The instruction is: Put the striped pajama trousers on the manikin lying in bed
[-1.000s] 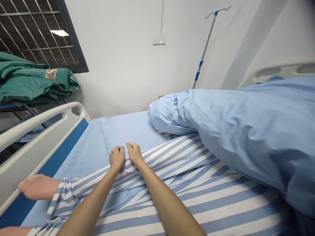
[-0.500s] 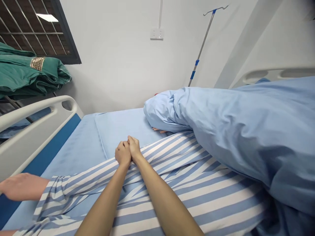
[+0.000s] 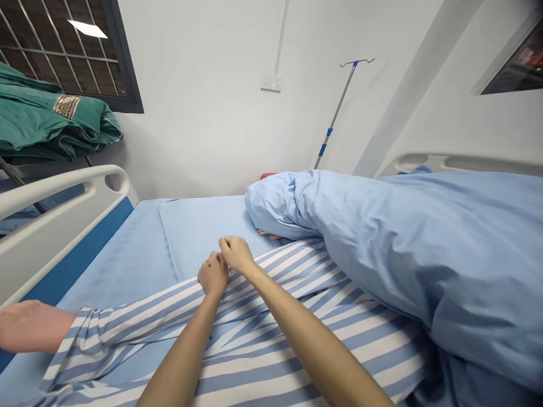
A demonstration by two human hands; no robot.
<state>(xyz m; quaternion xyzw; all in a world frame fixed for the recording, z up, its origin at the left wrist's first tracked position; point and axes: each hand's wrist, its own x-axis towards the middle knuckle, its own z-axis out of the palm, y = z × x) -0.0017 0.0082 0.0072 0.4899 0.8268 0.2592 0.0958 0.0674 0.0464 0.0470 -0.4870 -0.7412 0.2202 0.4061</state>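
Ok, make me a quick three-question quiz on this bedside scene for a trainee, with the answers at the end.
1. True or false: the left hand and the right hand both rest on the striped patient gown.
2. What colour are the bands on the drip stand? A blue, B red, C green.
3. Fill in the blank: the folded blanket beyond the white bed rail is ____.

Key: 1 true; 2 A; 3 green.

The person's left hand [image 3: 213, 275] and right hand [image 3: 236, 254] are slim, joined to bare, slender forearms [image 3: 314, 339].
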